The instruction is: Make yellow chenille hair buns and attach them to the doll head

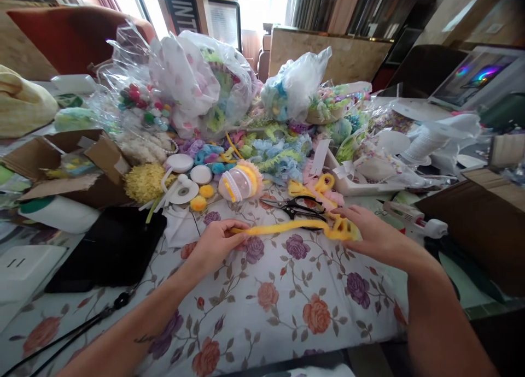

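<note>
My left hand [221, 239] is closed in a pinch on one end of a fuzzy yellow trim [283, 228]. The strip runs almost straight to the right, ending in a loosely bunched part. My right hand [366, 232] has its thumb and fingers around that bunch, in a loose hold. Just behind the strip lie black-handled scissors [293, 206], blades pointing left. A clear round container [240, 183] with yellow and peach fuzzy trim and a white band sits beyond them. Two yellow pompoms [199, 203] rest left of it.
Heaped trims [279, 150] and plastic bags [180, 82] fill the back. A black tablet-like slab [109, 251] and cardboard box [69, 183] are at left. At right are a glue gun [418, 219], white tray [361, 187] and another box [476, 224]. Floral cloth [287, 289] covers the table.
</note>
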`<state>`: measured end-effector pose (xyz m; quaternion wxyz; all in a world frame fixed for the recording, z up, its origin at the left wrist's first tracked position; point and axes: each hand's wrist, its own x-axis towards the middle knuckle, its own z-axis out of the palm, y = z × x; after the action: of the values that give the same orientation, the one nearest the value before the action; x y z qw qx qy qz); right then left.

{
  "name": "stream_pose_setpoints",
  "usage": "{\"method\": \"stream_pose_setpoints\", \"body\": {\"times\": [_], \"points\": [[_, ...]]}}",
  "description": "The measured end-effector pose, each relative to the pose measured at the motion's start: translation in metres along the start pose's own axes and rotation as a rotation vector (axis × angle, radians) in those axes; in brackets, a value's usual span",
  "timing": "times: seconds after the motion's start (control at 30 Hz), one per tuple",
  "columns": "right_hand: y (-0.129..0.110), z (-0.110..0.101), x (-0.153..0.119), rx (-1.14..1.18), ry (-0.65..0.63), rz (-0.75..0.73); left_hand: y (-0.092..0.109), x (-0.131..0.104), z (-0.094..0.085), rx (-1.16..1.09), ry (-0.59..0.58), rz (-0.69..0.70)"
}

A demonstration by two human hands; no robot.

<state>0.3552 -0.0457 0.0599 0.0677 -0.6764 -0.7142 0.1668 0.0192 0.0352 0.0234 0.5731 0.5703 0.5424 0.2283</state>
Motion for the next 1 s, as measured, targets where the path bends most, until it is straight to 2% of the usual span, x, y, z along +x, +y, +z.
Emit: {"method": "stream_pose_setpoints", "body": {"times": [0.07,0.13,0.2,0.3,0.4,0.47,0.63,0.8,0.9,1.0], "points": [[0.000,-0.004,-0.003,0.009,0.021,-0.030,0.004,-0.001,-0.005,0.110,0.038,0.040],[-0.005,0.000,0.003,0.045,0.110,-0.023,0.004,0.000,-0.010,0.219,0.087,0.071],[-0.013,0.011,0.016,0.079,0.213,-0.014,0.002,0.003,-0.013,0.347,0.130,0.116],[-0.025,0.036,0.038,0.007,0.278,-0.136,-0.004,0.007,-0.014,0.496,0.146,0.189],[-0.022,0.058,0.053,-0.081,0.361,-0.229,-0.009,0.010,-0.014,0.558,0.124,0.224],[-0.014,0.065,0.058,-0.097,0.401,-0.256,-0.011,0.011,-0.014,0.579,0.117,0.253],[0.002,0.060,0.074,-0.102,0.438,-0.310,-0.009,0.017,-0.010,0.554,0.071,0.297],[0.003,0.054,0.088,-0.086,0.502,-0.329,-0.007,0.017,-0.009,0.555,0.068,0.303],[-0.004,0.056,0.082,-0.052,0.528,-0.363,-0.004,0.012,-0.020,0.583,0.149,0.306],[-0.020,0.060,0.070,0.002,0.491,-0.433,0.004,0.010,-0.036,0.568,0.355,0.338]]}}
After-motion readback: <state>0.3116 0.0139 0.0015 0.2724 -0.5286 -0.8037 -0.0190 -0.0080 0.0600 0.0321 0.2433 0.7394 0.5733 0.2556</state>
